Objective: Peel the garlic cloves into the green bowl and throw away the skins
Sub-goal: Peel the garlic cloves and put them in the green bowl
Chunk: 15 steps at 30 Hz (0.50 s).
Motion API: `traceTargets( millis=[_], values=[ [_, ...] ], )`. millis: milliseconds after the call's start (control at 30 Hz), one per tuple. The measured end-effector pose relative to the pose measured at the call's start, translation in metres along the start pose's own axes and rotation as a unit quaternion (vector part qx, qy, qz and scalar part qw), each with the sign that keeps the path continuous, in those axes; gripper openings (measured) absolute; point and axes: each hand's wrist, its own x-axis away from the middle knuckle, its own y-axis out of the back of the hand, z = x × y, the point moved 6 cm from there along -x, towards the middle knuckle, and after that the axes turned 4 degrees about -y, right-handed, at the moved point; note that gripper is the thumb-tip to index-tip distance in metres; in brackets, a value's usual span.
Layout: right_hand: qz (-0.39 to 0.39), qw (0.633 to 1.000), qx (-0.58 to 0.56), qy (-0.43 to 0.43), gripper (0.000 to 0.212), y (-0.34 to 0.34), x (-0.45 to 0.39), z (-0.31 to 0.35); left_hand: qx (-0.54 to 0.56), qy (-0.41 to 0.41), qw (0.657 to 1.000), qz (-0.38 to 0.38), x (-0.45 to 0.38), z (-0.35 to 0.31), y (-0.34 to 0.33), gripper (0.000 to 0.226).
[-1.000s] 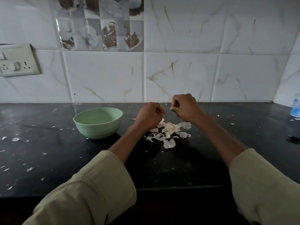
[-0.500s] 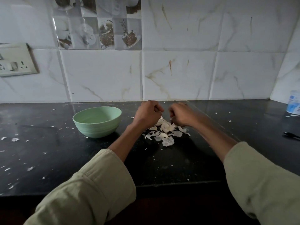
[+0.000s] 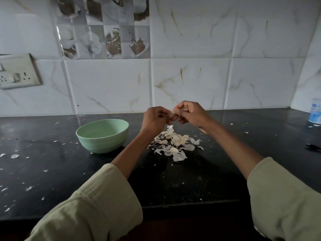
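Our left hand (image 3: 154, 118) and right hand (image 3: 189, 113) have risen from the skin pile (image 3: 173, 143), both pinching apparently one garlic clove (image 3: 173, 112); the green bowl (image 3: 102, 134) waits left on the surface (image 3: 52, 153).

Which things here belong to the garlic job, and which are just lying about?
Job: green bowl; garlic clove pinched by left hand and right hand; pile of skins.
Lying about: white-and-blue container; dark object at the right edge; wall socket.

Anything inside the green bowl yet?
The green bowl shows only bare inner wall; its near rim hides the bottom, so cloves there can't be ruled out.
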Motion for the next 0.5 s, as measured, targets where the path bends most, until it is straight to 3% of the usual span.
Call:
traceTargets(
  millis=[233,500],
  values=[
    [0.018,1.0,-0.011,-0.007,0.017,-0.002,0.001,0.003,0.028,0.036,0.999,0.003,-0.002,0.009,0.003,0.01],
    [-0.034,0.997,0.059,0.019,0.022,0.004,0.004,0.008,0.03,0.079,0.996,0.008,-0.002,0.012,0.0,0.017]
  ],
)
